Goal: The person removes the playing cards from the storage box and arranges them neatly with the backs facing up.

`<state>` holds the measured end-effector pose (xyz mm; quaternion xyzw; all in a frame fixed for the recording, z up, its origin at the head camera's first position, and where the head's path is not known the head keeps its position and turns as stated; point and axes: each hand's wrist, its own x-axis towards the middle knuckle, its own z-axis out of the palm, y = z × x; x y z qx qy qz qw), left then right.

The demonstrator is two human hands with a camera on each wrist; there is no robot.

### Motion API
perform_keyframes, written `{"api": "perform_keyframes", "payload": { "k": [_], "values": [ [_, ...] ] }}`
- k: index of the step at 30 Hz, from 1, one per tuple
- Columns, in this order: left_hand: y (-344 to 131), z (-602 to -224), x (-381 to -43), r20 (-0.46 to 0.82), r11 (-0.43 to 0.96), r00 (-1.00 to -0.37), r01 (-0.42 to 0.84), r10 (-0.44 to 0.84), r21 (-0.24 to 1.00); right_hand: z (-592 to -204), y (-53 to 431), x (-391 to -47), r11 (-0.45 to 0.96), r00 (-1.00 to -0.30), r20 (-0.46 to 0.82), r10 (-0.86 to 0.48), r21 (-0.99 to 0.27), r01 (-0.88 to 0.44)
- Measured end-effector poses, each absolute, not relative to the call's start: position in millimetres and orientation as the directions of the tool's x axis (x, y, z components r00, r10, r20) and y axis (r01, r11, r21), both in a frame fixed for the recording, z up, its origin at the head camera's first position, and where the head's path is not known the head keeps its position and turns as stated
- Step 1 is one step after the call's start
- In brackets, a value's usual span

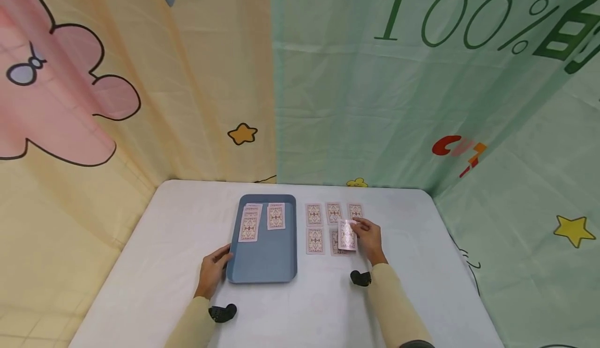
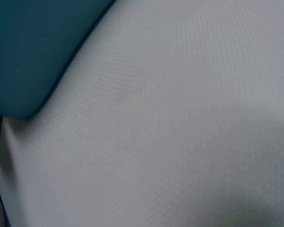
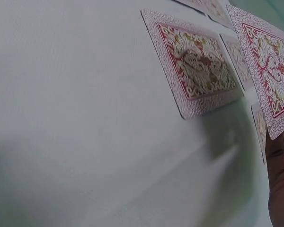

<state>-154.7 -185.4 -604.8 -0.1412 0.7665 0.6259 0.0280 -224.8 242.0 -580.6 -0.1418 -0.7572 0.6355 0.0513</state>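
Note:
In the head view my right hand [image 1: 370, 237] pinches a playing card [image 1: 347, 234] by its upper right edge, held tilted above the table. Its patterned red-and-white back [image 3: 274, 68] shows large in the right wrist view. Just under it lies another face-down card [image 1: 334, 241], partly covered. My left hand [image 1: 212, 271] holds the left rim of a blue-grey tray [image 1: 262, 264], thumb at the rim. Inside the tray, an overlapping column of face-down cards [image 1: 249, 228] lies at the left. A shorter overlapping group [image 1: 276, 216] lies to its right.
Right of the tray, more face-down cards lie in two rows, among them the near left card [image 1: 315, 240], the far left card [image 1: 314, 214] and the far middle card [image 1: 334, 213]. A white cloth [image 1: 323, 306] covers the table. Printed curtains [image 1: 328, 103] hang behind it.

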Motion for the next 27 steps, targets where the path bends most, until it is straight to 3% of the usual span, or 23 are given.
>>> {"api": "perform_keyframes", "payload": {
  "k": [18, 27],
  "values": [
    [-186, -606, -155, -0.23, 0.161, -0.958, -0.258, -0.17, 0.953, -588, 285, -215, 0.213, -0.926, -0.238, 0.292, -0.928, 0.306],
    [-187, -606, -157, -0.23, 0.168, -0.958, -0.258, -0.171, 0.951, -589, 288, -213, 0.304, -0.929, -0.185, 0.32, -0.909, 0.285]
  ]
}}
